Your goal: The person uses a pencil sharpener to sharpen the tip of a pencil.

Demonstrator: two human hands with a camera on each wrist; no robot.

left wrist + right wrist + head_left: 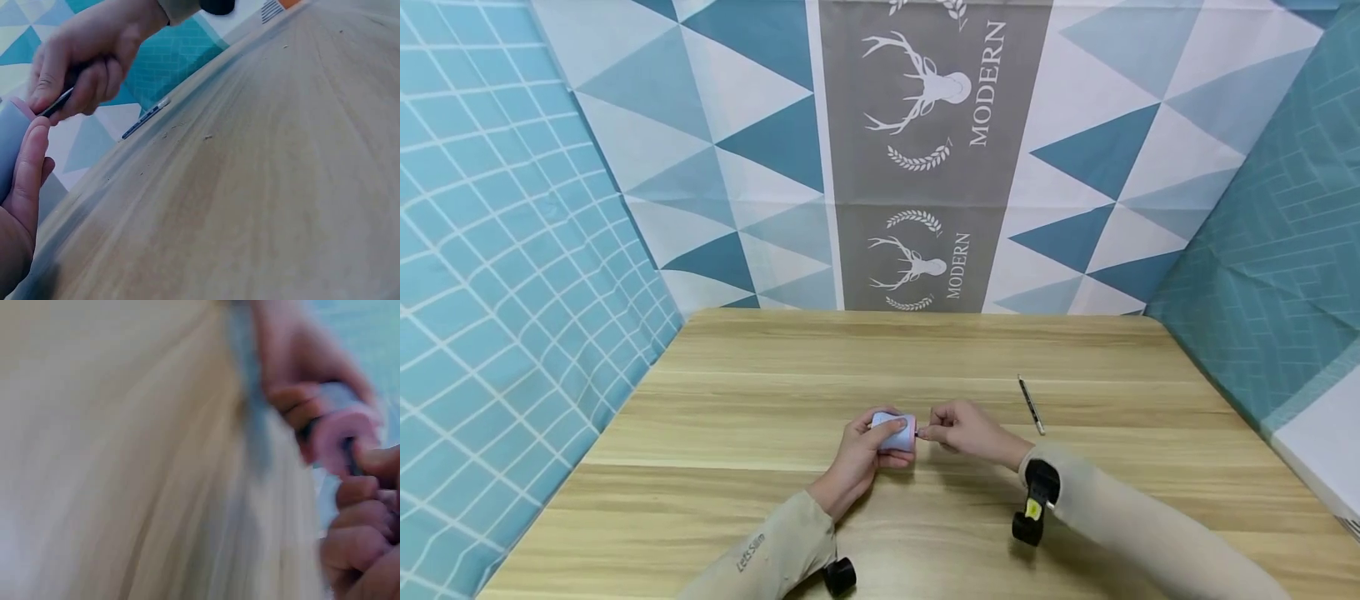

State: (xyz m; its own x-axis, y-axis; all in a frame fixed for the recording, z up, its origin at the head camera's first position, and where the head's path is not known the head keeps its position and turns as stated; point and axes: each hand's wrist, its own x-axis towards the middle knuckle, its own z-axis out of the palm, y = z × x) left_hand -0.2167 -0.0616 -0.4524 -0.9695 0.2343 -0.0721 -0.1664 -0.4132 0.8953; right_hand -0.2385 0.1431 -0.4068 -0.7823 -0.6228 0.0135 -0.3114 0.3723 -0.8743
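Observation:
My left hand (856, 454) grips a light blue, roughly cylindrical pencil sharpener (893, 443), its thumb laid over the side. The sharpener's pink end (329, 440) has a dark hole in it and faces my right hand (970, 431). Between the thumb and curled fingers of that hand is a dark pencil (59, 101), its end at the hole; most of its length is hidden in the hand. Both hands are held close together over the middle of the table. The right wrist view is blurred.
A second pencil (1032, 406), dark with a pale end, lies on the wooden table (737, 400) to the right of my right hand. Small crumbs (208, 137) dot the tabletop. Patterned cloth (910, 167) hangs behind the table, with blue cloth at both sides.

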